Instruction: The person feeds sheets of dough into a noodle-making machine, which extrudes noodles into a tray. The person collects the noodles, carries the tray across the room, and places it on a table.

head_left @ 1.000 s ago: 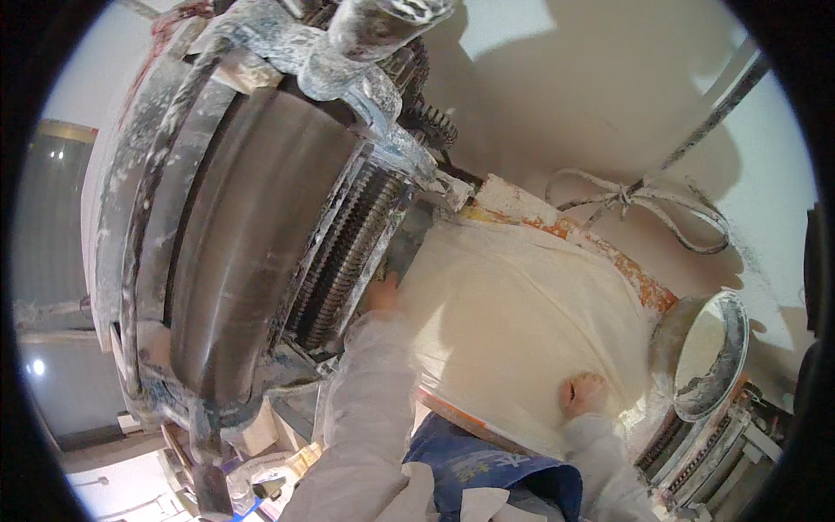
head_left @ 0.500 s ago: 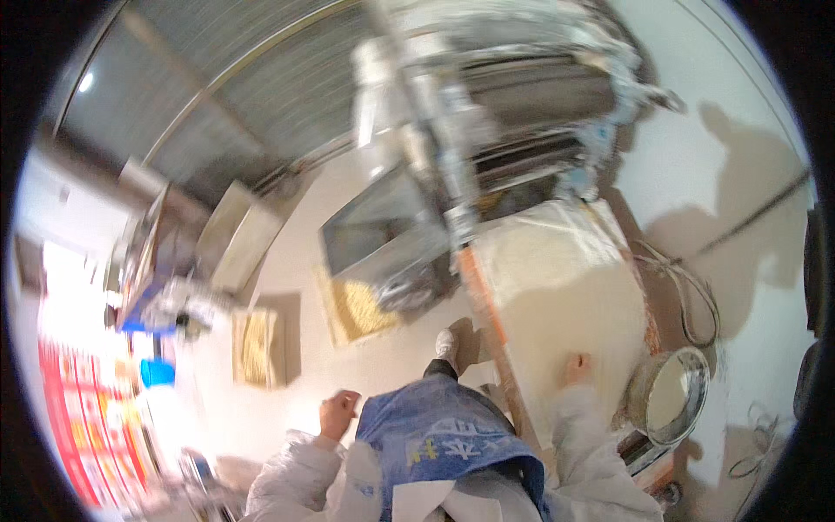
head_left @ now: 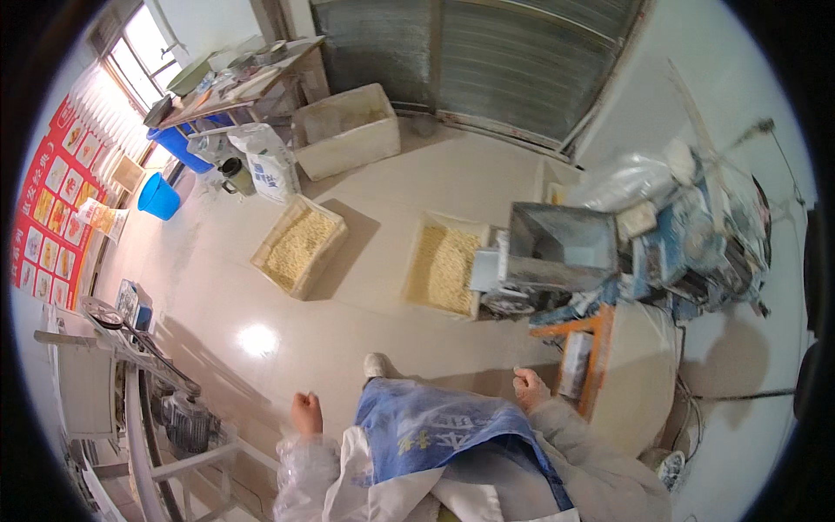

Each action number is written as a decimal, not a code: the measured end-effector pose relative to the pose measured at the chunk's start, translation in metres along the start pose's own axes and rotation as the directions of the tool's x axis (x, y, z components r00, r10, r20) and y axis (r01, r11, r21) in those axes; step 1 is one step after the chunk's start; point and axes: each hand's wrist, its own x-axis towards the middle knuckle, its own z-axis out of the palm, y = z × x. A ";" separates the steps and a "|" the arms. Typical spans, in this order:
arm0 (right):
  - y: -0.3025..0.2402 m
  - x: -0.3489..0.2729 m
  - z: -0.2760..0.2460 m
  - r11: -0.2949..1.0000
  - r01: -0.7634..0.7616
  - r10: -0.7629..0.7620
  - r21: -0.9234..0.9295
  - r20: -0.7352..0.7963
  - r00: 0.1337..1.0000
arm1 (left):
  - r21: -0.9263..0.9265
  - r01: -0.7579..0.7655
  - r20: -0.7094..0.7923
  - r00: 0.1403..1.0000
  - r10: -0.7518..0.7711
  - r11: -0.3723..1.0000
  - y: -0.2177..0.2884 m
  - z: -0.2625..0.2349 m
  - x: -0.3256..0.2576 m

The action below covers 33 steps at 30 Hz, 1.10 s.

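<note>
Both grips are empty fists: left hand (head_left: 305, 411) near the floor (head_left: 365, 287), right hand (head_left: 528, 385) beside the orange stand (head_left: 597, 348); step carefully past it.

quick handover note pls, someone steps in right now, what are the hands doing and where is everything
Left hand: closed in a loose fist, holding nothing, hanging free above the floor.
Right hand: also curled and free, beside the orange stand of the grey machine.
Two shallow crates of pale yellow pieces lie on the floor: one towards the left, one against the machine.
A white foam box sits farther back.
Nothing is in hand; both crates look filled and untouched.
</note>
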 end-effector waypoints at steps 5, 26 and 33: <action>-0.065 0.089 0.054 0.971 -0.229 0.193 0.063 0.359 0.913 | -0.109 0.042 -0.087 0.995 -0.051 0.993 -0.040 -0.034 0.111; -0.194 0.403 0.157 0.955 0.278 -0.171 -0.109 0.563 0.808 | 0.351 -0.278 0.370 0.918 0.140 0.894 0.159 0.152 0.593; -0.306 0.560 0.043 0.947 -0.312 0.270 0.079 0.334 0.903 | 0.533 -0.377 0.558 0.830 0.021 0.757 0.166 0.231 0.650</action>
